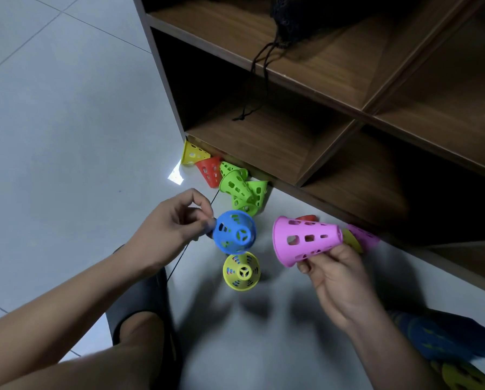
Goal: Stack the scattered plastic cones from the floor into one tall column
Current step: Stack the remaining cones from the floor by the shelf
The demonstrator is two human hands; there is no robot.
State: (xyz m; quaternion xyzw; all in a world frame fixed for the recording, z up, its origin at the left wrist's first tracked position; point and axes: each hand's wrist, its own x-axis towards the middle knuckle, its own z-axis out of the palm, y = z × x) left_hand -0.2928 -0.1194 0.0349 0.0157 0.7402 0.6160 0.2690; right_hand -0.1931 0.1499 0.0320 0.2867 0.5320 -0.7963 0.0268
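My left hand (176, 220) pinches the rim of a blue perforated cone (235, 232), held above the floor with its narrow top facing me. My right hand (334, 271) grips a pink cone (306, 239) lying sideways, wide end to the left. Below the blue cone a yellow cone (241, 271) stands upright on the floor. Loose cones lie along the shelf's foot: a yellow one (192, 153), a red one (210, 170), several green ones (240, 188). Another pink cone (365, 236) and a yellow one (352, 240) lie behind the held pink cone, with a red cone (307, 218) peeking above it.
A brown wooden cubby shelf (334, 114) stands on the right, a black mesh bag's cords (259, 66) dangling from it. Grey floor tiles (67, 122) spread to the left. My knee and dark slipper (143, 305) are at lower left. Blue and yellow cones (446, 347) lie at lower right.
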